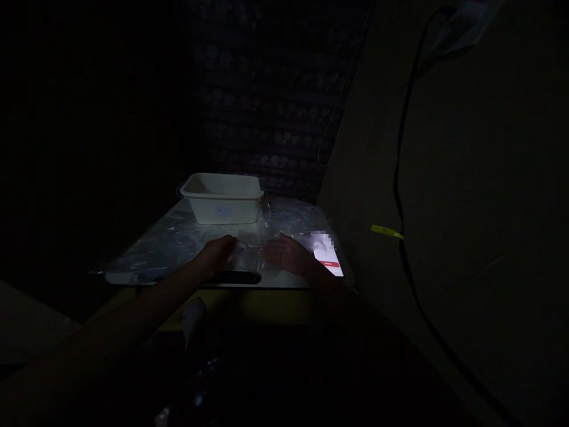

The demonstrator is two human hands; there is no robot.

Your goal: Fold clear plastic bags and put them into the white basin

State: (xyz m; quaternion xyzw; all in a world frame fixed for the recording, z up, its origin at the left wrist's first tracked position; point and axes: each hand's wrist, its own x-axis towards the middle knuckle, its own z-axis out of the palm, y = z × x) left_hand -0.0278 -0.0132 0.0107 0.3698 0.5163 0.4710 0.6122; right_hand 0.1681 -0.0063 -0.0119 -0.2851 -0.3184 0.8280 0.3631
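Observation:
The scene is very dark. Between my hands, just in front of the white tub, is a clear plastic bag point(249, 249). My left hand point(217, 254) is closed on its left side, thumb on top. My right hand point(288, 254) is at the bag's other side, fingers stretched out toward the left and seen dimly through the clear film. The white tub point(224, 209), with a thin wire handle, stands upright behind both hands. Below my left hand a dark, long object point(237, 277) lies along the table's front edge; its kind is hard to make out.
More crumpled clear plastic point(164, 237) covers the left of the white table point(284, 280), and some lies behind on the right. A lit phone point(329, 264) lies at the right edge. A dark cable point(397, 178) with a yellow tag point(386, 230) hangs down the right wall.

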